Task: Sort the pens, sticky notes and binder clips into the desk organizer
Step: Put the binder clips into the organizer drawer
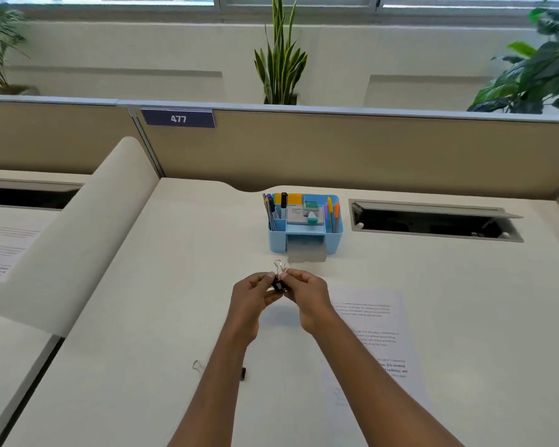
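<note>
Black binder clip (279, 285) w/ silver wire handles is being held just above the cream desk (175, 285), btwn both hands, directly in front of the pale blue plastic desk organizer (276, 241) but apart from it. L hand (250, 298) is pinching the clip's left side w/ curled fingers & thumb. R hand (307, 295) is pinching the right side near the handles, fingers curled likewise. Handles are pointing up & away, toward the organizer.

Dark pens (271, 211) are standing in the organizer's left compartment, orange, yellow & purple pens (331, 211) in the right one, & yellow sticky notes (294, 199) at the back. Second black binder clip (242, 374) is lying on the desk nearer the person, mostly hidden by the L forearm. White printed sheet (378, 333) is lying flat on the desk, partly under the R forearm.
</note>
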Demonstrator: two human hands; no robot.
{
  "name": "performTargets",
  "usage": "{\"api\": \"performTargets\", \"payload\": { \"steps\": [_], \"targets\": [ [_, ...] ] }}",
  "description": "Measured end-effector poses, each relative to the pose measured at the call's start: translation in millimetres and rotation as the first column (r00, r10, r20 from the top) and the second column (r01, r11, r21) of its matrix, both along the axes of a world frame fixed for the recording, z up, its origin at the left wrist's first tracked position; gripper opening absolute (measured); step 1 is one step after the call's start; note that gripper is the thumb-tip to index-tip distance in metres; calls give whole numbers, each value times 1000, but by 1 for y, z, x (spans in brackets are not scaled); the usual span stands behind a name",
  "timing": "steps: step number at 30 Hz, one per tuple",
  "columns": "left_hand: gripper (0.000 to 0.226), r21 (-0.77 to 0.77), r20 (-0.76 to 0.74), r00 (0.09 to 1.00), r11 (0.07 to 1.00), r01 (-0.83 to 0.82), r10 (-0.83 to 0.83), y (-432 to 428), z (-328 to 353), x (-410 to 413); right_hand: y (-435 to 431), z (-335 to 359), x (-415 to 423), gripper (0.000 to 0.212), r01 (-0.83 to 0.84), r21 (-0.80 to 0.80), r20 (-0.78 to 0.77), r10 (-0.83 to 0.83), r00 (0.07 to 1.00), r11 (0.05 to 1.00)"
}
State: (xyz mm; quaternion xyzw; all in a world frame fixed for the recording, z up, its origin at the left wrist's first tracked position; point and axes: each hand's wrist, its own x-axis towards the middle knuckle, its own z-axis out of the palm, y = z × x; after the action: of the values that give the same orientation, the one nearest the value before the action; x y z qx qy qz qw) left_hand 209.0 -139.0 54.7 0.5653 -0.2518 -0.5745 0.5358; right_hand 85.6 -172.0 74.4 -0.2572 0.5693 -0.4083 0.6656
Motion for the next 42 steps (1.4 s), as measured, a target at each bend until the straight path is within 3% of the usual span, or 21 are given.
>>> {"api": "performTargets", "payload": {
  "steps": [4,8,11,14,18,20,22,23,26,30,35,38,42],
  "targets": [
    [23,-37,35,999,998,42,-41,-26,13,-18,-31,15,-19,11,71,52,-29,-70,997,996],
    [25,-4,26,1000,1000,9,-9,-55,23,-36,-60,22,-28,17,122,-48,-248,-130,960,991],
    [25,116,-62,991,987,-111,118,-72,27,-47,-67,21,-30,11,67,-152,-301,-111,947,986],
    [23,155,-153,977,980,-127,151,-80,27,-51,-70,20,-36,14,-24,-195,-261,-28,965,981],
    [18,128,-79,991,987,-99,110,-82,20,-50,-82,20,-43,17,-103,-170,-270,54,961,980],
    [17,127,66,983,976,-178,170,-83,14,-51,-89,23,-42,16,-129,-172,-344,63,937,977],
    [18,153,254,928,936,-316,272,-86,7,-54,-97,25,-40,15,-197,-237,-550,35,834,951],
    [22,181,280,914,919,-352,295,-88,4,-54,-102,27,-39,15,-271,-282,-664,17,748,920],
    [43,330,100,958,900,-286,268,-95,-2,-55,-120,28,-34,18,-561,-281,-879,25,475,779],
    [43,399,-93,958,892,-213,270,-102,-6,-58,-135,22,-21,33,-769,-15,-984,126,125,639],
    [24,387,-164,936,893,-230,313,-108,-12,-60,-136,-1,-24,39,-818,81,-991,135,-3,570],
    [8,378,-157,934,893,-244,322,-109,-15,-58,-134,-13,-28,34,-821,50,-994,107,13,569],
    [7,387,-131,929,881,-273,346,-111,-17,-57,-129,-20,-32,17,-822,-10,-997,60,54,569]
  ]
}}
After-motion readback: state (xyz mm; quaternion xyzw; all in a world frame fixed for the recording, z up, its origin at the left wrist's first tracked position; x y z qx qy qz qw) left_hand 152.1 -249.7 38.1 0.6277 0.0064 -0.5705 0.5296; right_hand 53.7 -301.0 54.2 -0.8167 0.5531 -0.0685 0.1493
